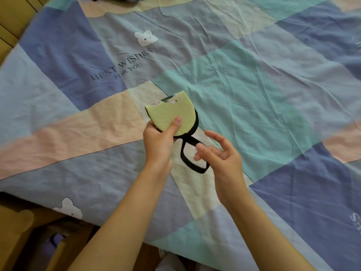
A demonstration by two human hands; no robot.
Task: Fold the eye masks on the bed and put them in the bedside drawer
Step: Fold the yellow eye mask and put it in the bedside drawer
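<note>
A light green eye mask (170,112) with a black backing is folded in half and held above the bed (254,85). My left hand (159,141) pinches its lower edge, thumb on the green face. The mask's black elastic strap (192,159) hangs down in a loop below it. My right hand (220,153) is just right of the strap with fingers spread; its fingertips touch or nearly touch the loop. No other eye mask shows on the bed. The bedside drawer is not clearly visible.
The bed carries a patchwork sheet in blue, teal, pink and cream with white bear prints (145,38) and lettering. Wooden floor (11,20) lies at the left. Wooden furniture (17,231) stands below the bed's near edge at the bottom left.
</note>
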